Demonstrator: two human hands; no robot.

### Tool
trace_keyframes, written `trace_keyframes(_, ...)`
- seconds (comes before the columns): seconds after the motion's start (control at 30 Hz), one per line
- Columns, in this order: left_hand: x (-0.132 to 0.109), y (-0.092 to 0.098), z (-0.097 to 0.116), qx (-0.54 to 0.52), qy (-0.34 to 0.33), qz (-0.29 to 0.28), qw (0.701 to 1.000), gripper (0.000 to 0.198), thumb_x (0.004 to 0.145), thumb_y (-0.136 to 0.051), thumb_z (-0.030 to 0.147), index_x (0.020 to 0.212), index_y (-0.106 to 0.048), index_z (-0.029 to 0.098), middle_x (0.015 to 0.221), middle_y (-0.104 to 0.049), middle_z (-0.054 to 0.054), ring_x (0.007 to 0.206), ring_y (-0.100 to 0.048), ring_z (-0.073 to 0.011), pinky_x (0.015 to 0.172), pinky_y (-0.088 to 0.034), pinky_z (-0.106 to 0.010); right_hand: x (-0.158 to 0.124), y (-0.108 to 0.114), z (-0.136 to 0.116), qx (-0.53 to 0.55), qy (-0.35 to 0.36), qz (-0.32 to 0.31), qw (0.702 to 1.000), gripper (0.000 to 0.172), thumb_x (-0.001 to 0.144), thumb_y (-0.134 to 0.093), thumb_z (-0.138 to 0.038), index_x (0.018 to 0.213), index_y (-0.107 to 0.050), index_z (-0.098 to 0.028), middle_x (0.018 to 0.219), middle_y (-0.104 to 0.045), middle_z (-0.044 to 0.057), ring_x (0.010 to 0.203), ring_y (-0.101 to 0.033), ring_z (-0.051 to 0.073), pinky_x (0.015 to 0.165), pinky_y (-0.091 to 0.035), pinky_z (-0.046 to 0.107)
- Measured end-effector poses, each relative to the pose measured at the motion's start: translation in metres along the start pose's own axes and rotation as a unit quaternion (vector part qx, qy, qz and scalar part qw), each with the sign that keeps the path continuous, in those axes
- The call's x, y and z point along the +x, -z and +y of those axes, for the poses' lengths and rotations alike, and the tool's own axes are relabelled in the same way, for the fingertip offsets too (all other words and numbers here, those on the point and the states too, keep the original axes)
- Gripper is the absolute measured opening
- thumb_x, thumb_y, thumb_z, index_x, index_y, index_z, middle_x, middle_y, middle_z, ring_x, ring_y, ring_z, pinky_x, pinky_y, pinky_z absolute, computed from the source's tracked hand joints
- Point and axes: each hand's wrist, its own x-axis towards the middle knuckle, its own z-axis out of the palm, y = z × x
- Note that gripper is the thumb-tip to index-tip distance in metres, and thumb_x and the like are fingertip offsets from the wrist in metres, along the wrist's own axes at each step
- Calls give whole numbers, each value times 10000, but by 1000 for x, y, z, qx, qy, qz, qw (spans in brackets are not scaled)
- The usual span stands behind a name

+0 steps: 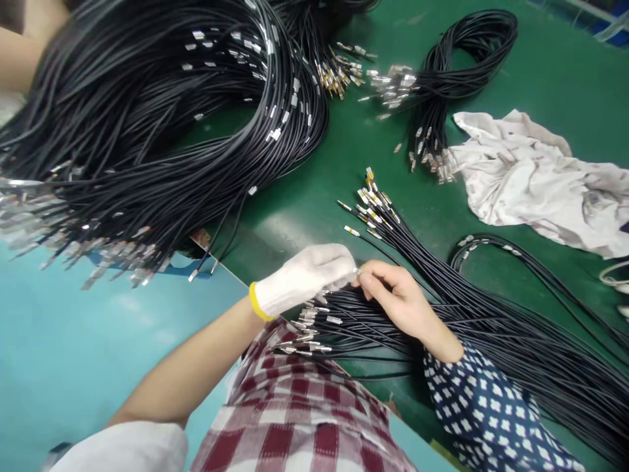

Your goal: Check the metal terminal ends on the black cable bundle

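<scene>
My left hand (312, 275) wears a white glove with a yellow cuff; its fingertips are pinched together on a small metallic cable end. My right hand (400, 298) is bare, and its thumb and forefinger close on the same small end, meeting the gloved fingertips. Beneath both hands runs a bundle of black cables (378, 328) with silvery ends at its left. Just above the right hand, another group of black cables (413, 242) fans out, with white and yellow labels near its tips. The exact shape of the pinched piece is too small to tell.
A large coil of black cables (196, 157) fills the upper left of the green table (555, 85). A smaller coil (442, 72) lies at the top right, above a crumpled white cloth (535, 177). Another person's arm (19, 59) shows at the upper left edge.
</scene>
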Motion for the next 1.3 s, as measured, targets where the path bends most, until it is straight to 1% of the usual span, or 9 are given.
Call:
trace_keyframes(0.13, 3, 5, 3, -38, 56, -40, 997, 273, 904, -537, 375, 741, -571, 159, 604, -455, 45, 510, -373, -56, 470, -284, -193, 0, 1, 1, 35, -1, -22, 999, 295, 1056, -474, -301, 830, -631, -197, 705, -588, -14, 678, -574, 160, 673, -428, 270)
trace_keyframes(0.27, 8, 9, 6, -63, 98, -65, 991, 298, 883, -577, 398, 723, -568, 148, 562, -430, 49, 466, -336, -42, 430, -216, -188, 0, -3, 2, 3, 2, -8, 1000, 291, 1047, -497, -311, 808, -618, -198, 677, -582, -18, 640, -554, 157, 640, -414, 269)
trace_keyframes(0.37, 13, 12, 2, -106, 101, -95, 985, 329, 860, -628, 434, 720, -558, 145, 566, -441, 47, 457, -327, -35, 414, -203, -181, 1, -8, 5, -9, 1, 15, 1000, 320, 1047, -491, -342, 779, -602, -205, 649, -570, -18, 606, -533, 159, 610, -406, 273)
trace_keyframes(0.47, 17, 14, -3, -145, 109, -126, 975, 355, 842, -660, 464, 729, -566, 141, 586, -472, 40, 432, -313, -26, 390, -186, -183, 3, -10, 8, 23, -1, 23, 999, 339, 1042, -497, -384, 778, -613, -205, 710, -621, 8, 668, -577, 179, 645, -443, 279)
trace_keyframes(0.57, 20, 17, -5, -159, 110, -151, 970, 351, 852, -652, 466, 737, -588, 140, 526, -432, 59, 397, -297, -29, 373, -196, -185, 3, -10, 9, 46, -7, 27, 999, 360, 1033, -512, -417, 765, -620, -202, 737, -638, 24, 706, -593, 191, 667, -456, 283)
trace_keyframes(0.77, 25, 21, -4, -162, 109, -182, 964, 390, 865, -633, 487, 677, -578, 150, 418, -388, 66, 349, -287, -45, 349, -246, -186, 4, -9, 6, 39, -31, 54, 997, 434, 998, -550, -508, 708, -634, -196, 638, -575, 14, 588, -504, 172, 527, -399, 261)
trace_keyframes(0.93, 27, 22, -4, -168, 112, -195, 960, 421, 854, -652, 508, 650, -570, 149, 418, -382, 62, 347, -269, -41, 325, -218, -170, 5, -10, 4, 31, -41, 65, 997, 458, 979, -569, -530, 675, -637, -194, 603, -572, 11, 540, -481, 159, 475, -366, 249)
trace_keyframes(1.1, 27, 23, 0, -164, 128, -209, 956, 466, 813, -685, 567, 642, -561, 151, 436, -376, 66, 359, -270, -38, 318, -194, -165, 4, -10, 2, 25, -43, 64, 997, 442, 981, -571, -485, 654, -624, -192, 578, -549, 0, 510, -460, 146, 454, -337, 245)
trace_keyframes(1.3, 28, 23, 3, -167, 148, -216, 951, 499, 776, -715, 603, 664, -558, 143, 542, -480, 45, 374, -295, -18, 319, -187, -155, 5, -9, 2, 35, -19, 60, 997, 352, 975, -579, -312, 650, -622, -184, 558, -514, -26, 497, -422, 122, 456, -306, 236)
